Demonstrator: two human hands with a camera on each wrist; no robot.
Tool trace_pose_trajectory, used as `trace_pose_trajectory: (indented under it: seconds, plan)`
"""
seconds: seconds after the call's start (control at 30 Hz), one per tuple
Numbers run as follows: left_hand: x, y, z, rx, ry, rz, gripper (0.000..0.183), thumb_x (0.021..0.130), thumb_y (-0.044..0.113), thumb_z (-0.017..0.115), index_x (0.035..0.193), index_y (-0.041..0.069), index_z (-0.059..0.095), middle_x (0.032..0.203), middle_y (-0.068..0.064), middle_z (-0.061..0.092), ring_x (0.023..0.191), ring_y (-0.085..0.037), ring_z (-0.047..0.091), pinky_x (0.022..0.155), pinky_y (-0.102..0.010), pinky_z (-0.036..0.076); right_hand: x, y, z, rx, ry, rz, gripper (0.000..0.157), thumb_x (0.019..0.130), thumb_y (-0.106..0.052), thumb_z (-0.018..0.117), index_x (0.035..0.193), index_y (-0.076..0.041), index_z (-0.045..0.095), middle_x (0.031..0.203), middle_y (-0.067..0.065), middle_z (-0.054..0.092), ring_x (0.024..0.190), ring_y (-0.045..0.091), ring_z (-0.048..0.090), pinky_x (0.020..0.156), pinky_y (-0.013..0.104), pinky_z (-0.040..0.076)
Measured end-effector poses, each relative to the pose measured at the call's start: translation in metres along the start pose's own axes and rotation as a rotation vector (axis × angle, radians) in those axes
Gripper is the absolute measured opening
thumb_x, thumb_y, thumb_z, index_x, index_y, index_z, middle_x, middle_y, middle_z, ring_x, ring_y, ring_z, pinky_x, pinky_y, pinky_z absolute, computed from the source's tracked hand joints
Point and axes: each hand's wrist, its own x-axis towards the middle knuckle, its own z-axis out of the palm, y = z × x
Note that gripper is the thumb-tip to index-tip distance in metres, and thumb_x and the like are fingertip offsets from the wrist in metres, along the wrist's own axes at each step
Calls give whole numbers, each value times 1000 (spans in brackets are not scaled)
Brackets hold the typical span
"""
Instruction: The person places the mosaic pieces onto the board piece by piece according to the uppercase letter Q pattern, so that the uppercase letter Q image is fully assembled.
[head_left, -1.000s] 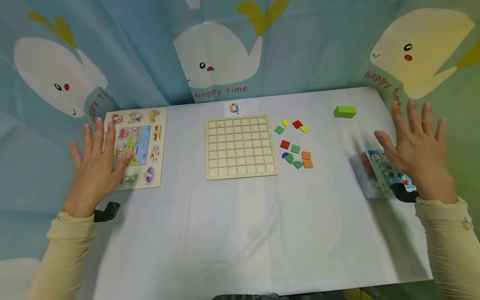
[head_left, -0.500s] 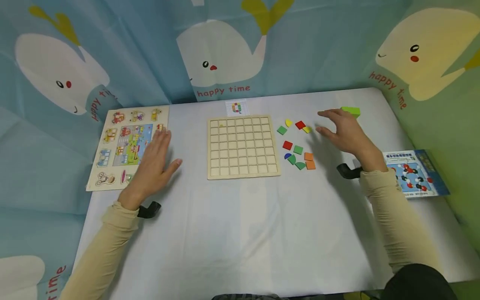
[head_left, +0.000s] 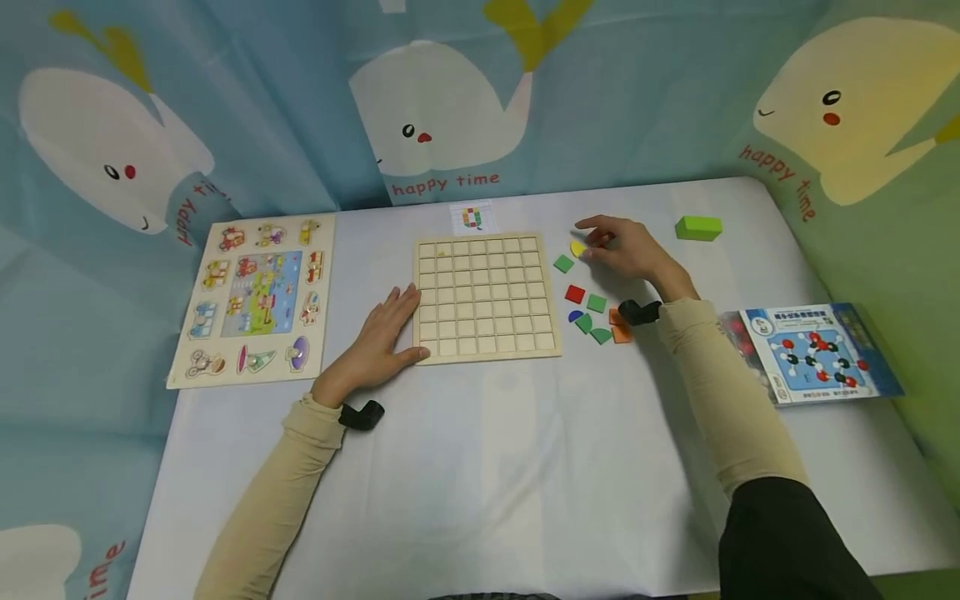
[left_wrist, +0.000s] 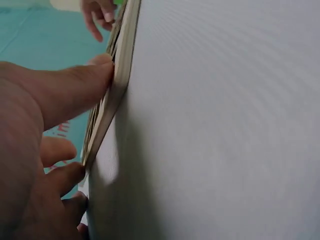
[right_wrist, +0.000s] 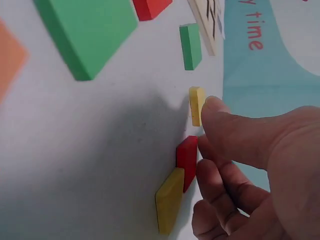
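Note:
My left hand lies at the near left corner of a wooden grid board. In the left wrist view, its thumb touches the board's edge and the other fingers are bent beside it. Over the loose pieces right of the board is my right hand, thumb and forefinger apart, holding nothing. Nearest to its thumb is a yellow rounded piece. In the right wrist view, a red piece and another yellow piece lie beneath the fingers; the hand hides these in the head view.
Green, red, orange and blue pieces lie nearby. A pattern card sits behind the board. A picture puzzle is at left; a green block and a boxed molecule set are at right.
From raised and spread over the table's sides, both hands have come inward. The left has reached the grid board's corner; the right has moved left over the loose pieces.

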Motion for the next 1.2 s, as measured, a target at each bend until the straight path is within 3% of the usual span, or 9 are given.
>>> trace_pose_trajectory:
  seconds: [0.3, 0.6, 0.83, 1.2]
  plan:
    - [-2, -4, 4, 1, 17, -16, 92, 99, 24, 76, 169, 1, 19, 178, -16, 11, 165, -37, 3, 131, -59, 0, 13, 2, 3, -27, 1, 15, 32, 102, -9, 70, 133, -4, 70, 124, 23, 64, 111, 36, 52, 103, 53, 43]
    - [-2, -5, 5, 25, 17, -16, 92, 100, 25, 75, 168, 0, 20, 178, -16, 11, 165, -38, 3, 131, -59, 0, 18, 3, 4, -73, -12, -19, 28, 100, -18, 76, 124, -4, 71, 111, 19, 65, 101, 33, 53, 90, 45, 44]
    - [-1, -5, 5, 32, 12, -8, 91, 100, 27, 74, 169, 1, 19, 179, -14, 10, 166, -36, 2, 131, -57, 0, 19, 0, 4, -146, -18, -76, 26, 100, -14, 76, 119, 2, 69, 110, 22, 68, 99, 34, 58, 92, 49, 49]
    - [0, -6, 4, 35, 15, -25, 91, 101, 28, 74, 169, 2, 20, 179, -12, 10, 166, -34, 3, 131, -56, 0, 15, -4, 6, -68, 18, -47, 24, 103, -13, 70, 122, 2, 65, 118, 24, 67, 109, 36, 61, 102, 52, 49]
